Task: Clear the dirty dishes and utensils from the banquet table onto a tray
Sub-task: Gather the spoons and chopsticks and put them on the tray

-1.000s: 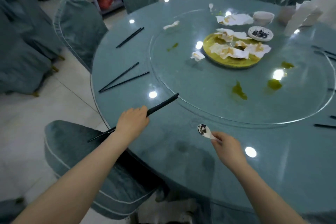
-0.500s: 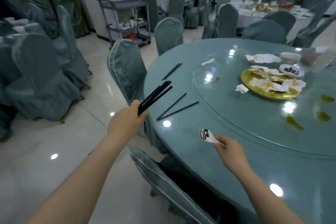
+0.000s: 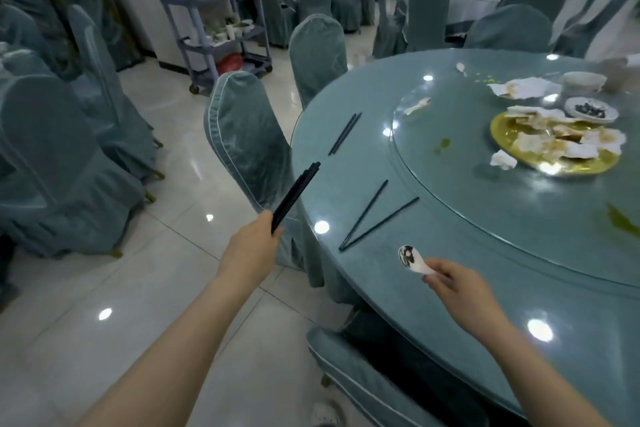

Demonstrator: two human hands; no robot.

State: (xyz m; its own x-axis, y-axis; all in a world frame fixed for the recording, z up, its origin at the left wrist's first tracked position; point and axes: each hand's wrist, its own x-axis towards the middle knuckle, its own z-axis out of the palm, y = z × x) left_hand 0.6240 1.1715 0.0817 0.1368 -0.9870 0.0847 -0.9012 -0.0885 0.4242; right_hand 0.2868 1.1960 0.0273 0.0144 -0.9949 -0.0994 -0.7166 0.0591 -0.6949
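Observation:
My left hand [image 3: 251, 250] grips a bundle of black chopsticks [image 3: 296, 192], held off the left edge of the round teal table [image 3: 554, 295], over a chair. My right hand [image 3: 457, 288] pinches the handle of a white soup spoon [image 3: 410, 258] with dark residue, just above the table's near rim. Two loose black chopsticks [image 3: 374, 218] lie in a V in front of the spoon. Another pair of chopsticks [image 3: 344, 133] lies farther back. On the glass turntable [image 3: 519, 204] sit a yellow plate [image 3: 550, 146] piled with soiled napkins, a small sauce dish [image 3: 590, 110] and a white bowl [image 3: 583, 81].
Covered chairs [image 3: 249, 146] ring the table on the left, and one chair [image 3: 374, 371] stands below my right arm. A grey service cart [image 3: 221, 31] with dishes stands by the far wall. Green sauce smears [image 3: 621, 220] mark the glass. Other set tables fill the background.
The view has swung left and lifted toward the room. My left hand carried the chopstick bundle off the table edge; my right hand keeps the spoon near the rim.

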